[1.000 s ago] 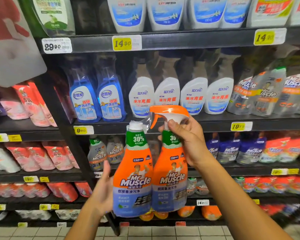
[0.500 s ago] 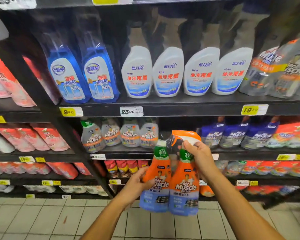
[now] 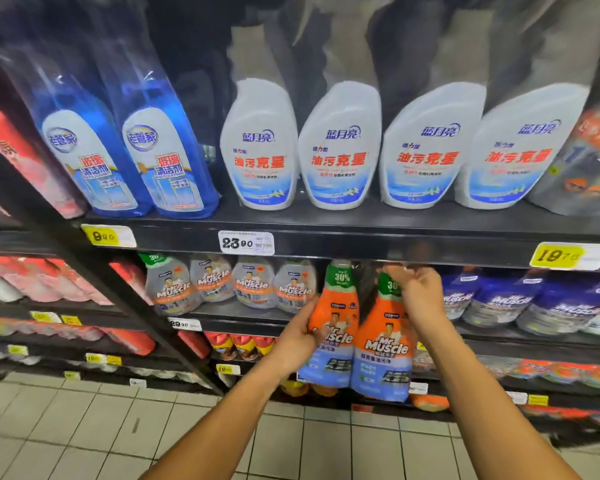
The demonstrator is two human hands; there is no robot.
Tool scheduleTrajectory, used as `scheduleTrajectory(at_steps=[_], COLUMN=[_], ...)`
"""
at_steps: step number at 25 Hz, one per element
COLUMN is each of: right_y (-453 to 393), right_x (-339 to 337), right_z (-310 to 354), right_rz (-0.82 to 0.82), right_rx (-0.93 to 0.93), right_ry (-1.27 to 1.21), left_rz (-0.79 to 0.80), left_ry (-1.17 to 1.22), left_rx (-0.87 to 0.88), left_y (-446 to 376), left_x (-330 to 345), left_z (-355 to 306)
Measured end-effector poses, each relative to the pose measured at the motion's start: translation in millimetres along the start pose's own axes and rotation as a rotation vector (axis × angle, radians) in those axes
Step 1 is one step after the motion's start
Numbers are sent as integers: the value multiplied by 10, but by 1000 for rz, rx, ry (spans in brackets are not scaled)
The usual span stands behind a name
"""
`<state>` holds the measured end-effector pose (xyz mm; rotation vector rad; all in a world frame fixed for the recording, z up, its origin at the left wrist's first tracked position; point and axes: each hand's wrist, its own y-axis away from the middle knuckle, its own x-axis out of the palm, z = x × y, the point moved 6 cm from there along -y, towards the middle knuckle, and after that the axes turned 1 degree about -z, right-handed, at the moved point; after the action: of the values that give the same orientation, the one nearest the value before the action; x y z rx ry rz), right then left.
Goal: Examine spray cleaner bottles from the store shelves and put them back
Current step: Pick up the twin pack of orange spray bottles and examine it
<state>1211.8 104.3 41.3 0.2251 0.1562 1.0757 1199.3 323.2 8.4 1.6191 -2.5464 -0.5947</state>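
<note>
**Twin pack held up at the middle shelf**

Pale floor tiles (image 3: 84, 431) run along the foot of dark store shelving, and two bare forearms reach up from the lower edge of the view. Both hands hold a twin pack of orange spray cleaner (image 3: 357, 337), two bottles side by side, in front of the second shelf. The left hand (image 3: 297, 341) wraps the side of the left bottle with its fingers curled round the body. The right hand (image 3: 418, 299) grips the neck of the right bottle, fingers bent over the top, which sits just under the shelf edge (image 3: 378, 249) above.

Beyond the pack, on that same shelf, stand grey pouches (image 3: 229, 282) to the left and blue pouches (image 3: 520, 299) to the right. One shelf up, two blue bottles (image 3: 125, 161) stand at the left, beside four white bottles (image 3: 388, 154). Price tags hang on the shelf edge, among them a white one (image 3: 246, 242) reading 23.90. Red packs (image 3: 32, 168) fill the next bay left.
</note>
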Motion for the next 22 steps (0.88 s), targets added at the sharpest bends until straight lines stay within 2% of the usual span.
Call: scheduleTrajectory(at_steps=[5, 8, 14, 18, 22], right_y=[-163, -195, -240, -280, -267], right_x=[-33, -64, -60, -94, -48], right_z=[157, 263, 359, 349, 233], right_rz=[-48, -63, -17, -15, 71], right_rx=[-88, -158, -280, -299, -256], right_ry=[-40, 72, 195, 231, 233], left_rz=[-74, -93, -138, -111, -110], left_ry=[-22, -11, 213, 231, 247], left_rx=[64, 71, 40, -45, -85], left_y=[-187, -292, -422, -529, -548], left_x=[8, 52, 139, 145, 150], left_z=[-226, -314, -415, -457, -403])
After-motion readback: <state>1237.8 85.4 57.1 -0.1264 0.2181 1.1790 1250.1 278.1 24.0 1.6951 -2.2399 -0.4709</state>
